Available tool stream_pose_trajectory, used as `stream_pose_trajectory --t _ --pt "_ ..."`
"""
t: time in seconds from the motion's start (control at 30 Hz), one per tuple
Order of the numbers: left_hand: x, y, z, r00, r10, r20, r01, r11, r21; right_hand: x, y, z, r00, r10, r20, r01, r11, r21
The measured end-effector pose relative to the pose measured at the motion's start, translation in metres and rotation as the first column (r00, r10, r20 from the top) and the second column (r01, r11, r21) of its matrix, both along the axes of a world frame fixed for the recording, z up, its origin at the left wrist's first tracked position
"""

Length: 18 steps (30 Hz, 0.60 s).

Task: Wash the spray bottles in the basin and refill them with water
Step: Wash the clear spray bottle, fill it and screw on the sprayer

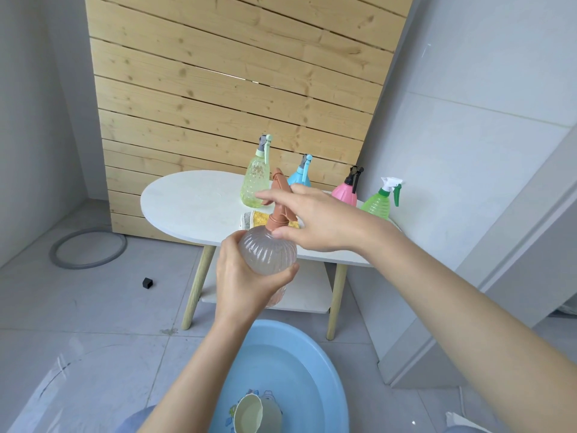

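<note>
1. Bottle first: a clear ribbed plastic spray bottle (268, 254) with a round body and a terracotta trigger head (279, 195) is held upright in the air, in front of the near edge of the white oval tabletop (187, 201).
2. The left hand (240, 282) grips the clear body from below and behind, with its fingers (288, 271) curled round the ribs.
3. The right hand (318, 220) holds the trigger head, with the thumb at the collar and the fingers laid over the top of the trigger.
4. Whether the clear bottle holds any water cannot be told.
5. Below the tabletop's near edge, on the floor, sits a light-blue round plastic basin (324, 376) holding water. A cream cup (249, 414) lies in it, and both are cut off by the bottom of the frame.
6. On the tabletop's far side stand a pale yellow-green dimpled spray bottle (255, 179), a sky-blue spray bottle (301, 176) mostly hidden behind the right hand, a pink spray bottle with a black head (345, 192) and a bright green spray bottle with a white-and-green trigger (379, 204).
7. A yellow and grey cloth (256, 218) lies on the tabletop, partly hidden by the held bottle.
8. A coloured print shows on the basin floor beside the cup, but it is too small and too covered to read. No label on any bottle is legible.
</note>
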State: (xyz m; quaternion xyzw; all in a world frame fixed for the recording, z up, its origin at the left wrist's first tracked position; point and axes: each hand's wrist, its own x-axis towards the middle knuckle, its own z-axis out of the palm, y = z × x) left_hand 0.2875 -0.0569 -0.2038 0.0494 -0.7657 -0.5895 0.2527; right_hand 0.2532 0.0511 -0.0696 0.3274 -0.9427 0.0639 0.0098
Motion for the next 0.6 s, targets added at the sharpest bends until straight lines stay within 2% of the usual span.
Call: stream_pose_trajectory --t 0.03,0.13,0.3,0.37,0.4,0.47,0.53,0.6 --pt "0.000 0.000 0.000 1.000 0.001 -0.002 -0.001 1.000 0.007 -0.001 0.000 0.001 0.999 0.017 0.038 -0.014 0.998 -0.061" --pt "0.000 -0.001 0.000 1.000 0.011 -0.007 -0.011 1.000 0.013 -0.004 0.000 -0.001 1.000 0.026 -0.009 -0.027 0.991 -0.134" --pt "0.000 0.000 -0.001 1.000 -0.001 0.006 0.001 1.000 -0.021 -0.004 -0.003 -0.011 0.988 -0.016 -0.152 0.001 0.995 -0.097" --pt "0.000 0.000 -0.001 1.000 -0.006 0.007 0.006 1.000 -0.013 -0.004 -0.005 -0.011 0.969 -0.042 -0.244 0.036 0.999 -0.032" --pt "0.000 0.000 0.000 1.000 -0.007 0.006 0.007 1.000 -0.009 -0.003 -0.004 -0.009 0.970 -0.049 -0.239 0.050 0.999 -0.002" --pt "0.000 -0.002 0.001 1.000 -0.011 -0.001 0.011 1.000 -0.004 -0.001 -0.003 -0.003 0.998 -0.040 -0.055 0.038 0.999 -0.037" --pt "0.000 -0.003 0.001 1.000 -0.014 -0.009 0.014 1.000 0.002 -0.004 -0.002 0.001 0.993 -0.019 0.119 0.037 0.988 -0.147" --pt "0.000 -0.003 0.000 1.000 -0.014 -0.011 0.014 1.000 0.003 -0.005 0.000 -0.002 0.991 -0.018 0.133 0.048 0.972 -0.231"
